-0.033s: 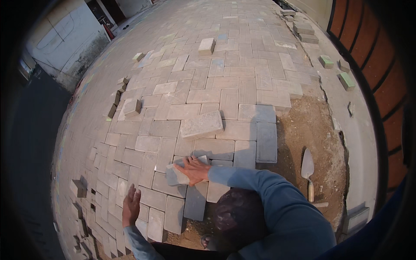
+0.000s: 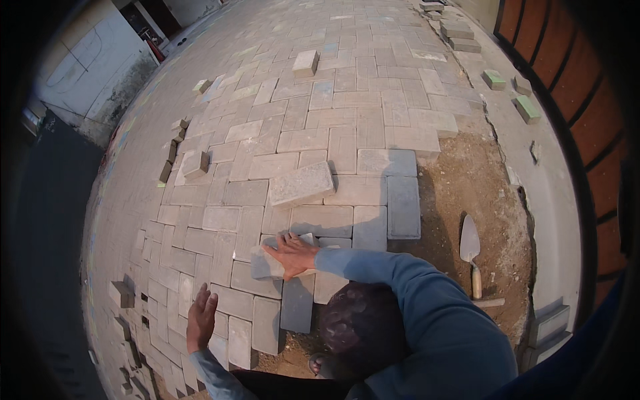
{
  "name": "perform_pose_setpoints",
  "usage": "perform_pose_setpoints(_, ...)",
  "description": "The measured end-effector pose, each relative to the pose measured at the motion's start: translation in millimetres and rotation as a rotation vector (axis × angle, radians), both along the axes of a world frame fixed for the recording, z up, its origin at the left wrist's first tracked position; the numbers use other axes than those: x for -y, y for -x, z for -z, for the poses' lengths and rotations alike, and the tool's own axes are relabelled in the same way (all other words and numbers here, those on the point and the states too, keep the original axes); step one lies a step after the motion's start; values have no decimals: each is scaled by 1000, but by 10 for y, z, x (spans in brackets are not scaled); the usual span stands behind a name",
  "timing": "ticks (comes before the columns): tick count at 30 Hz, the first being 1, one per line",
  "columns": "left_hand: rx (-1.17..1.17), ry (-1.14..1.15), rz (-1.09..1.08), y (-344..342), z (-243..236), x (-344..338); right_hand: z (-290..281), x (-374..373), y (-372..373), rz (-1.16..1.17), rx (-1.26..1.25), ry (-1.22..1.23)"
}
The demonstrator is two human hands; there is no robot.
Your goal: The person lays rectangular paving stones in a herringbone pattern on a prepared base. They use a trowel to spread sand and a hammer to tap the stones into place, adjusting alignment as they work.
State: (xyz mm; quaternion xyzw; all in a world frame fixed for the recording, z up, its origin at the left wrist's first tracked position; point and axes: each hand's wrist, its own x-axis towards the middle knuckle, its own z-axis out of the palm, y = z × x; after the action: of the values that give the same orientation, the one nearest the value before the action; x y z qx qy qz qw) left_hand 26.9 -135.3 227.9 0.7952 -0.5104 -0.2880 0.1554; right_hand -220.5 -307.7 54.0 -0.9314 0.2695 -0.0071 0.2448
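Right hand [image 2: 291,255]: palm down on a grey paver [image 2: 264,269], fingers spread across its top; whether they grip its edges, I cannot tell.
Grey paver: near the ragged edge of the laid paving [image 2: 330,190], largely covered by the hand.
Left hand [image 2: 201,323]: raised above the paving, fingers straight, holding nothing.
Loose block [image 2: 302,185]: askew on top of the paving, just beyond the right hand.
In the way: the right sleeve [image 2: 387,270] and dark-clad knee [image 2: 363,320] hide part of the edge.
Trowel [image 2: 470,241]: on bare soil [image 2: 460,177], right of the sleeve, handle toward the person.
Farther off: a single block [image 2: 306,63] on the paving; green-marked blocks [image 2: 527,109] on the concrete strip [image 2: 550,180] beside the brown gate [image 2: 573,107].
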Motion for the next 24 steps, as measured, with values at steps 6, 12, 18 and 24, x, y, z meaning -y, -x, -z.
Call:
perform_pose_setpoints(6, 133, -238, -38, -534, 114, -344, -528, -402, 804, 385, 414, -567)
perform_pose_setpoints(12, 234, -200, 34, -505, 331, -111, -219, -567, 2547, 1159, 843, -454)
perform_pose_setpoints(18, 77, -164, 14, -319, 314, -83, -114, -34, 3614, 1449, 949, -267)
perform_pose_setpoints(24, 137, -190, 23, 50, 262, -102, 42, 514, 3890, 1521, 770, -131)
